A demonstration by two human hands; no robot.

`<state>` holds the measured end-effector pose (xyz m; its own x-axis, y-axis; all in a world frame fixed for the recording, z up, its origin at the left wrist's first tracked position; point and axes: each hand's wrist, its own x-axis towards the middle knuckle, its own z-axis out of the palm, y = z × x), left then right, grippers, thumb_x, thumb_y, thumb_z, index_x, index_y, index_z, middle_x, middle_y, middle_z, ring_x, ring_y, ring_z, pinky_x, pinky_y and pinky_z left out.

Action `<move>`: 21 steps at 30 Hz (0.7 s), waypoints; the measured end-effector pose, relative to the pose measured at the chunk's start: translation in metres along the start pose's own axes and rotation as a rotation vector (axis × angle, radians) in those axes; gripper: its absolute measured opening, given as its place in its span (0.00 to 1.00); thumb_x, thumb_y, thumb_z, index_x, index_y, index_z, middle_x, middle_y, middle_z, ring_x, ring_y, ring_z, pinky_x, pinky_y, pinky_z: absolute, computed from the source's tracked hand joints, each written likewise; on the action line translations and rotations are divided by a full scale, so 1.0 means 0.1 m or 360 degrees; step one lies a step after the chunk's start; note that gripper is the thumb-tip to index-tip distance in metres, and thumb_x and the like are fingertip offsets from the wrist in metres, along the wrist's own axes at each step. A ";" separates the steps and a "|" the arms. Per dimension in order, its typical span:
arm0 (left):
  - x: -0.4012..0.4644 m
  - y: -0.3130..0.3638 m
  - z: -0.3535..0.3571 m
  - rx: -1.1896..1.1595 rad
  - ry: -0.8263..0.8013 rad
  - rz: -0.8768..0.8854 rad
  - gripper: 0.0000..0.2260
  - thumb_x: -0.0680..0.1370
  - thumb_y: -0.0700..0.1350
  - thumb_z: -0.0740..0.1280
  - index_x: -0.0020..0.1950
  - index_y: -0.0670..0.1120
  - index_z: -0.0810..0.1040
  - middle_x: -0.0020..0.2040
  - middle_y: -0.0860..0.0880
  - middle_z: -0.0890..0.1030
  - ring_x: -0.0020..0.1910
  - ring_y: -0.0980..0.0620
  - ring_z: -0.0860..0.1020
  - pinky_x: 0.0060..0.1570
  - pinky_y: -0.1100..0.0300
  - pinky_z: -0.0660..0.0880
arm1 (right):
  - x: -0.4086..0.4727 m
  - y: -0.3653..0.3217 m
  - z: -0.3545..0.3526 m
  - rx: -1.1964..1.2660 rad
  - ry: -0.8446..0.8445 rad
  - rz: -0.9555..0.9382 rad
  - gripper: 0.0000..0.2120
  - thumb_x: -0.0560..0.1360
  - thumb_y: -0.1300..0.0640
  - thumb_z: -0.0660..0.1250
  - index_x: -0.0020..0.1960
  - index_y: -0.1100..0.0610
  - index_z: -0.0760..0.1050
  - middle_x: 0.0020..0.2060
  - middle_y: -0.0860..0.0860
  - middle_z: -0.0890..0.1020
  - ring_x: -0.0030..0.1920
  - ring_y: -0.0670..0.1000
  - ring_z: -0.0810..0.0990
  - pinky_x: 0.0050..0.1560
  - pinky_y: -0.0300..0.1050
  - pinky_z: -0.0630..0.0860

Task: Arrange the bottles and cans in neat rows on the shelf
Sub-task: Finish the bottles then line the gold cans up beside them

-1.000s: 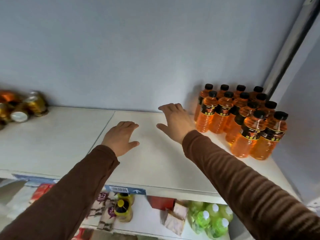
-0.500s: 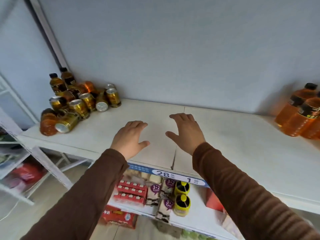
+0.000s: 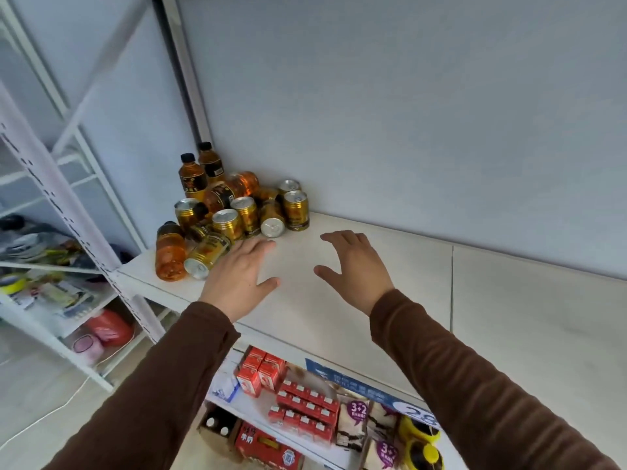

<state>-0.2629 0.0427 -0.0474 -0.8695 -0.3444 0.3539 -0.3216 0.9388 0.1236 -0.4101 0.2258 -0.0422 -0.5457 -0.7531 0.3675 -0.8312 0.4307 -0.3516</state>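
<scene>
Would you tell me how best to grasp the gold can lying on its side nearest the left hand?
Probably wrap the left hand around the mid-body of the gold can, coming from above: it lies tipped, end toward the shelf edge, side exposed.

Sitting jumbled at the shelf's (image 3: 373,300) back left corner are about seven gold cans (image 3: 296,210) and roughly five amber bottles (image 3: 170,252); some are lying hidden underneath, so the counts are staying approximate.
</scene>
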 end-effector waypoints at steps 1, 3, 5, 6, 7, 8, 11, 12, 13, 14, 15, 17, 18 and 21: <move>0.01 -0.14 -0.03 0.0001 0.0022 -0.0020 0.29 0.76 0.57 0.69 0.75 0.51 0.66 0.72 0.52 0.69 0.69 0.50 0.67 0.66 0.55 0.67 | 0.10 -0.06 0.06 0.0008 -0.0001 -0.0013 0.27 0.77 0.44 0.67 0.73 0.52 0.68 0.67 0.50 0.73 0.66 0.53 0.69 0.65 0.48 0.69; 0.03 -0.43 -0.08 -0.0007 0.0073 -0.0093 0.28 0.76 0.57 0.68 0.74 0.51 0.67 0.71 0.51 0.70 0.68 0.49 0.68 0.64 0.54 0.69 | 0.31 -0.20 0.18 0.0011 -0.0001 -0.0031 0.27 0.76 0.44 0.67 0.72 0.52 0.68 0.66 0.51 0.74 0.65 0.54 0.69 0.64 0.49 0.70; 0.08 -0.77 -0.13 -0.0030 0.0143 -0.0184 0.27 0.76 0.58 0.68 0.73 0.50 0.68 0.70 0.50 0.71 0.67 0.48 0.69 0.63 0.52 0.70 | 0.51 -0.36 0.32 0.0027 0.0015 -0.0041 0.26 0.76 0.44 0.68 0.71 0.52 0.69 0.64 0.51 0.75 0.64 0.54 0.70 0.63 0.50 0.71; 0.10 -0.94 -0.14 -0.0050 0.0169 -0.0241 0.27 0.77 0.58 0.67 0.72 0.50 0.68 0.69 0.50 0.72 0.67 0.47 0.69 0.63 0.51 0.70 | 0.60 -0.45 0.39 0.0050 0.0017 -0.0041 0.26 0.76 0.45 0.68 0.71 0.51 0.69 0.64 0.51 0.75 0.63 0.54 0.70 0.63 0.49 0.71; 0.12 -1.20 -0.18 -0.0084 0.0177 -0.0306 0.26 0.77 0.59 0.66 0.72 0.50 0.68 0.69 0.50 0.72 0.66 0.47 0.69 0.62 0.50 0.71 | 0.74 -0.60 0.50 0.0062 0.0039 -0.0039 0.25 0.76 0.45 0.68 0.70 0.51 0.70 0.64 0.51 0.75 0.63 0.54 0.70 0.63 0.48 0.71; 0.15 -1.45 -0.21 -0.0110 0.0172 -0.0359 0.26 0.77 0.60 0.65 0.72 0.51 0.68 0.68 0.49 0.72 0.66 0.46 0.69 0.62 0.48 0.71 | 0.88 -0.74 0.61 0.0076 0.0066 -0.0029 0.25 0.76 0.45 0.69 0.70 0.51 0.70 0.64 0.50 0.75 0.64 0.53 0.70 0.63 0.47 0.71; 0.19 -1.74 -0.21 -0.0106 0.0182 -0.0438 0.26 0.78 0.61 0.63 0.72 0.50 0.68 0.67 0.48 0.73 0.66 0.46 0.70 0.63 0.48 0.71 | 1.07 -0.89 0.69 0.0106 0.0078 0.0005 0.26 0.75 0.45 0.70 0.70 0.51 0.70 0.65 0.51 0.75 0.65 0.55 0.70 0.63 0.49 0.71; 0.21 -1.93 -0.21 -0.0098 0.0161 -0.0449 0.26 0.78 0.61 0.63 0.72 0.49 0.68 0.67 0.47 0.73 0.66 0.45 0.70 0.63 0.48 0.71 | 1.20 -1.01 0.78 0.0087 0.0081 0.0018 0.27 0.75 0.45 0.70 0.71 0.52 0.70 0.65 0.51 0.74 0.65 0.55 0.70 0.64 0.50 0.71; 0.23 -2.11 -0.21 -0.0096 0.0125 -0.0466 0.27 0.78 0.62 0.62 0.72 0.49 0.68 0.67 0.46 0.73 0.66 0.44 0.70 0.63 0.48 0.71 | 1.32 -1.14 0.85 0.0073 0.0080 0.0035 0.27 0.75 0.46 0.70 0.71 0.52 0.69 0.66 0.52 0.74 0.65 0.56 0.70 0.64 0.50 0.71; 0.26 -2.27 -0.20 -0.0098 0.0072 -0.0488 0.28 0.78 0.63 0.62 0.72 0.48 0.68 0.67 0.46 0.73 0.66 0.44 0.70 0.63 0.48 0.70 | 1.43 -1.27 0.91 0.0065 0.0076 0.0054 0.27 0.75 0.46 0.70 0.71 0.51 0.69 0.65 0.52 0.74 0.65 0.56 0.70 0.64 0.50 0.70; 0.29 -2.41 -0.19 -0.0106 0.0009 -0.0515 0.29 0.77 0.64 0.61 0.72 0.48 0.68 0.66 0.45 0.73 0.66 0.44 0.70 0.63 0.49 0.70 | 1.54 -1.38 0.96 0.0058 0.0074 0.0079 0.27 0.75 0.46 0.69 0.71 0.51 0.69 0.65 0.52 0.74 0.65 0.57 0.70 0.64 0.50 0.69; 0.34 -2.62 -0.12 -0.0123 -0.0120 -0.0565 0.31 0.77 0.66 0.60 0.72 0.47 0.67 0.66 0.44 0.74 0.65 0.43 0.71 0.63 0.48 0.70 | 1.76 -1.53 1.05 0.0023 0.0048 0.0129 0.27 0.75 0.46 0.69 0.72 0.51 0.68 0.66 0.53 0.73 0.66 0.57 0.69 0.65 0.51 0.69; 0.36 -2.69 -0.07 -0.0144 -0.0196 -0.0599 0.33 0.76 0.67 0.59 0.73 0.46 0.66 0.66 0.43 0.74 0.65 0.42 0.72 0.64 0.48 0.70 | 1.86 -1.60 1.10 -0.0001 0.0025 0.0140 0.28 0.75 0.46 0.69 0.73 0.50 0.68 0.67 0.53 0.73 0.67 0.58 0.68 0.65 0.52 0.68; 0.42 -2.80 0.08 -0.0287 -0.0394 -0.0741 0.39 0.74 0.71 0.58 0.76 0.46 0.61 0.69 0.41 0.72 0.66 0.40 0.72 0.65 0.46 0.71 | 2.12 -1.74 1.28 -0.0112 -0.0059 0.0159 0.31 0.74 0.48 0.70 0.74 0.48 0.65 0.71 0.53 0.69 0.70 0.59 0.65 0.67 0.54 0.68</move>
<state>-0.2125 -0.2351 -0.0745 -0.7201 -0.6938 -0.0013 -0.6424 0.6660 0.3792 -0.3675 -0.0726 -0.0130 -0.6227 -0.7221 0.3014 -0.7792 0.5372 -0.3228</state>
